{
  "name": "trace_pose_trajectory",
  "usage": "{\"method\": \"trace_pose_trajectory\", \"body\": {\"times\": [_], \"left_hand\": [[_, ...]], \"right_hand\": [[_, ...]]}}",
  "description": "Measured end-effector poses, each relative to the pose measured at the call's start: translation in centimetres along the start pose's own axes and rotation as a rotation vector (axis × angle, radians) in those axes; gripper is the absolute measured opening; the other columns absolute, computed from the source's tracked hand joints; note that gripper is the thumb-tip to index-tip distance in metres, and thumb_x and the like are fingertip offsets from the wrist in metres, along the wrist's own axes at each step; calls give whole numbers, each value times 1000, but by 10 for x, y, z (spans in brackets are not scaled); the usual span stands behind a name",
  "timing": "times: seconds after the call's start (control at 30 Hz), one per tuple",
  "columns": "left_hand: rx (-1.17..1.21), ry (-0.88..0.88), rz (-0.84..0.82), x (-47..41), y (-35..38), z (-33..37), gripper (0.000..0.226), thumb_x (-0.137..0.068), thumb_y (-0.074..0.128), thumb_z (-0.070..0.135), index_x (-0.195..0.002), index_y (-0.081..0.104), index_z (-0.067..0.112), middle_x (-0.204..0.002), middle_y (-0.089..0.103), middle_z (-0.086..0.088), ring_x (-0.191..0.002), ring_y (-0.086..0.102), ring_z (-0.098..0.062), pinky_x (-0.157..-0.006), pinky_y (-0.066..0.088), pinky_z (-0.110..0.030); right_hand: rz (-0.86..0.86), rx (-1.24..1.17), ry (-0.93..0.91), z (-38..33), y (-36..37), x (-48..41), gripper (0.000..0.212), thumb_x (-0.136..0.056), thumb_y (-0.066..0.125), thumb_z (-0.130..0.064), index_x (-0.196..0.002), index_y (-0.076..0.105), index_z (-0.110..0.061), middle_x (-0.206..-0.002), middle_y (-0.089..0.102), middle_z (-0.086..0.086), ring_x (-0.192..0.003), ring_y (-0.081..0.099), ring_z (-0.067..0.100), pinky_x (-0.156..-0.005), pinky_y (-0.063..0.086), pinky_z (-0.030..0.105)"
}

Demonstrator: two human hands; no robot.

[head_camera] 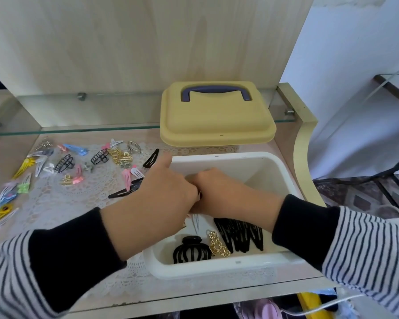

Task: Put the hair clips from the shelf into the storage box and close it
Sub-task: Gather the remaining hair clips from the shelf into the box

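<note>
Left hand (166,192): over the open storage box (286,171), fingers curled, thumb raised, touching the right hand (217,189).
Right hand: fingers curled inward; any hold is hidden.
Hair clips (78,162): scattered on the shelf (194,293); others lie inside the box.

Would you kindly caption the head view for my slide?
Left hand and right hand meet in the open white storage box; yellow lid behind, hair clips beside.

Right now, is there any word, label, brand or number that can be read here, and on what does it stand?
None. The yellow lid, the white storage box and the hair clips beside it carry no readable text.
</note>
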State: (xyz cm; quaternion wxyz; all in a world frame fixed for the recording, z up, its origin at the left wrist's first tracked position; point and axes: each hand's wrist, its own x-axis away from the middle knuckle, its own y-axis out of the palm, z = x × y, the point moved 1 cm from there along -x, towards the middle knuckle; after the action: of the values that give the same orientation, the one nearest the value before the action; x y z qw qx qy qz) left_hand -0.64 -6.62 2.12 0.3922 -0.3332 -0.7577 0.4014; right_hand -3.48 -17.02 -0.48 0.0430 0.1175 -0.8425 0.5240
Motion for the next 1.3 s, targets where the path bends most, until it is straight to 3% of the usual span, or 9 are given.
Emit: {"method": "trace_pose_trajectory", "body": {"times": [0.17, 0.27, 0.33, 0.43, 0.6, 0.7, 0.87, 1.03, 1.3], "left_hand": [[-26, 43, 23, 7, 3, -7, 13, -89, 49, 20, -85, 59, 28, -81, 62, 9, -83, 61, -14, -94, 20, -35], [15, 57, 56, 10, 9, -14, 22, -87, 50, 22, -103, 66, 26, -98, 69, 8, -92, 62, -14, -95, 27, -31], [64, 74, 83, 14, 8, -18, 26, -88, 49, 27, -111, 63, 28, -107, 67, 9, -100, 61, -13, -98, 30, -32], [131, 102, 164, 21, 1, -28, 34, -92, 46, 42, -123, 55, 32, -118, 62, 13, -111, 55, -9, -102, 30, -34], [259, 46, 420, 43, -6, -44, 33, -90, 44, 49, -121, 54, 41, -110, 63, 16, -106, 57, -8, -97, 35, -34], [340, -47, 508, 55, -2, -53, 37, -83, 43, 51, -113, 62, 42, -107, 67, 19, -98, 63, -7, -90, 42, -36], [457, -246, 659, 82, 13, -70, 44, -89, 32, 57, -122, 57, 42, -121, 60, 20, -111, 57, -7, -97, 34, -36], [629, -486, 823, 103, 46, -81, 42, -97, 26, 53, -118, 59, 40, -122, 59, 19, -115, 54, -7, -99, 38, -41], [961, -751, 894, 125, 124, -100, 39, -92, 32, 46, -116, 59, 33, -121, 57, 19, -115, 50, -6, -101, 39, -49]], "right_hand": [[-52, -79, 28, 3, -4, 2, 14, -85, 63, -16, -96, 72, -10, -91, 70, 2, -78, 59, 14, -62, 41, 16], [-45, -120, 52, 3, -7, 4, 20, -88, 57, -9, -101, 71, -13, -96, 68, -4, -81, 55, 8, -64, 36, 8], [-41, -119, 70, 3, -9, 6, 21, -87, 54, -6, -98, 70, -13, -96, 68, -4, -85, 56, 11, -68, 39, 12], [-44, -97, 103, 0, -15, 11, 18, -88, 50, -9, -91, 63, -22, -82, 59, -12, -82, 53, 11, -62, 36, 9], [38, -138, 119, -9, -32, 22, 21, -91, 53, -19, -105, 68, -23, -98, 65, -8, -86, 57, 7, -70, 41, 13], [136, -160, 120, -17, -41, 29, 18, -91, 55, -21, -102, 69, -22, -94, 65, -12, -84, 57, 4, -71, 42, 10], [331, -147, 118, -45, -50, 32, 17, -91, 55, -23, -100, 69, -22, -93, 66, -13, -91, 59, 4, -73, 41, 6], [601, -199, 29, -83, -36, 16, 16, -88, 55, -18, -96, 68, -16, -89, 67, -3, -87, 61, 15, -82, 51, 35], [762, -145, -72, -172, 18, -20, 17, -88, 49, -25, -91, 60, -13, -87, 61, 2, -82, 54, 21, -72, 45, 37]]}}
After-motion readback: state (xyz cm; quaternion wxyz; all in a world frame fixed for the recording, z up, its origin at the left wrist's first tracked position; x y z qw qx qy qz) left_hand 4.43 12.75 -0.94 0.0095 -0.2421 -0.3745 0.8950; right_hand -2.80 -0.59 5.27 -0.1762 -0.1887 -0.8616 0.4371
